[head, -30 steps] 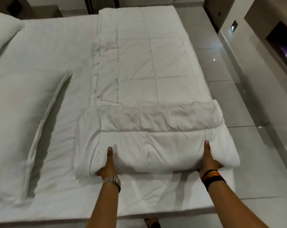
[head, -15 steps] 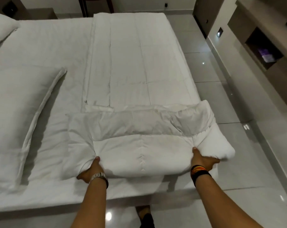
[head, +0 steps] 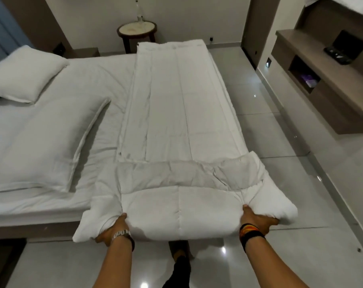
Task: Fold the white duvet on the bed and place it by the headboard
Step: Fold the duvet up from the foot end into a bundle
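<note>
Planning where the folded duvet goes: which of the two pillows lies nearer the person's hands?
The large flat pillow, lying beside the duvet. The smaller plump pillow sits farther up the bed.

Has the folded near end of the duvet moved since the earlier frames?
Yes. The folded end now overhangs the bed's near edge toward the person, gripped by left hand and right hand.

Fingers of left hand [head: 114, 229] and right hand [head: 257, 221] hidden under duvet [head: 176, 208]; shelf [head: 305, 80] contents blurred.
</note>
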Demonstrator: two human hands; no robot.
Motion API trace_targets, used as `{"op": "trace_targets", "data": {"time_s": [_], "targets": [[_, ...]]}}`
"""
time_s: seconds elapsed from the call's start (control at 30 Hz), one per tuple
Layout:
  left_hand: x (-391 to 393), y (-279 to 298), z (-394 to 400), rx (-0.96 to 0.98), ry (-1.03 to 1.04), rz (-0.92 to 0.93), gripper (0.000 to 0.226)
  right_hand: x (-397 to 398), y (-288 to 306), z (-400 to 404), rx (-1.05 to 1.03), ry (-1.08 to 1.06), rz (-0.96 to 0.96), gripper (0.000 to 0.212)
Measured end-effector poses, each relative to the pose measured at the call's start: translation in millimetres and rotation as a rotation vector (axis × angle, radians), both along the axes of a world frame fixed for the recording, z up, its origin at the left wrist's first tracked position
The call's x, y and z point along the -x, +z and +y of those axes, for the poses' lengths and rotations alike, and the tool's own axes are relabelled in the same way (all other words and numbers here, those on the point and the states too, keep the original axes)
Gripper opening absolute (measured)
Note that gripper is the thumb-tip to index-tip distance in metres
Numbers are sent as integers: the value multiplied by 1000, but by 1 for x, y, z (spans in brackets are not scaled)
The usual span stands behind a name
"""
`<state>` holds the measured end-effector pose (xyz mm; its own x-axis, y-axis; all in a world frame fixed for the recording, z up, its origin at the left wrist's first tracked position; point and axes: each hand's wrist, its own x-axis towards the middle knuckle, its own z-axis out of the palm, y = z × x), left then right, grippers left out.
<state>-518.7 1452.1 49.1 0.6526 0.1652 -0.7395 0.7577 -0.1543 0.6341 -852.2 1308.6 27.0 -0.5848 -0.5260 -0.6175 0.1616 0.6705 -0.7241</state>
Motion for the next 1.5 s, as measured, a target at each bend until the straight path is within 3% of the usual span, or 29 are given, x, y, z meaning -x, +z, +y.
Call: {"op": "trace_targets", "data": {"time_s": [0.17,0.23,0.33,0.4,0.53,0.67,0.83,1.0,1.13,1.3,1.5], "targets": [[-61,58,-94,381,164,-93,89,-57,65,-103,300,54,-33,120],[-92,83,-145,424,-24,-239,98,-86,90,-174,471,165,-151,113],[-139,85,-212,562,-230,-372,82,-118,110,-250,572,386,-253,99],[-159,64,-244,433,-205,-374,79,-130,91,-271,527,426,-134,91],[-150,-11,-269,-39,-361,-238,109,-146,10,-259,237,453,80,98],[-160,-60,-313,-53,-465,-264,136,-183,-33,-290,203,448,120,121],[-187,-99,-359,-64,-296,-211,154,-234,-59,-368,99,320,205,144],[-201,-129,-373,-89,-333,-274,140,-248,-93,-401,93,301,312,139],[-214,-133,-383,-20,-354,-384,124,-252,-99,-404,206,248,247,120],[-202,-103,-365,13,-421,-528,102,-219,-95,-379,379,330,265,103],[-171,-52,-303,64,-439,-556,99,-183,-57,-313,383,331,176,103]]}}
